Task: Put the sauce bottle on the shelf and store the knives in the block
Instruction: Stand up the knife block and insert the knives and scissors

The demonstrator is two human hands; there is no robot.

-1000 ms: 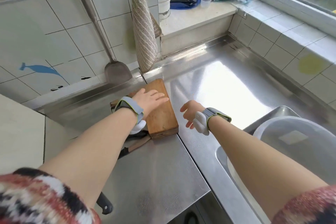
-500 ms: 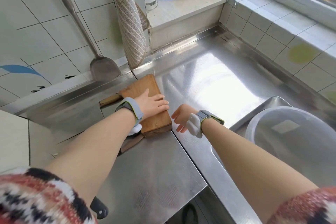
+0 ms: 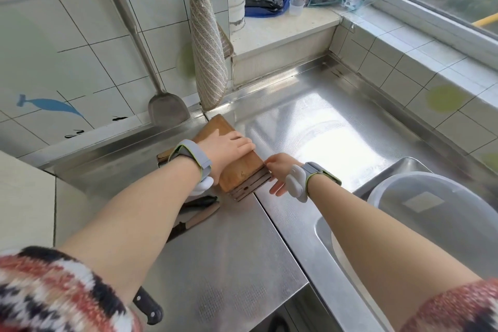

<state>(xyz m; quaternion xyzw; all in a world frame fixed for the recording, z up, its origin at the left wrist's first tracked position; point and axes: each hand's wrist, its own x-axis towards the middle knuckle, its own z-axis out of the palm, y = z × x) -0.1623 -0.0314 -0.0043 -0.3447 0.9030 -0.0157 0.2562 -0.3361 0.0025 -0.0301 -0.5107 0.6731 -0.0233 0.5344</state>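
Observation:
A wooden knife block lies on its side on the steel counter, its slotted end facing me. My left hand lies over its top with fingers wrapped round the right edge. My right hand touches the block's right side near the slotted end, fingers spread. Knives with dark and brown handles lie on the counter under my left forearm, partly hidden. Another black knife handle shows near my left sleeve. No sauce bottle is clearly visible.
A metal spatula and a striped cloth hang on the tiled wall. A ledge behind carries a pot lid and packets. A sink with a translucent basin lies to the right.
My left hand slid from the block's middle to grip its near end. My right hand moved in to touch the block's side. The slotted end now shows.

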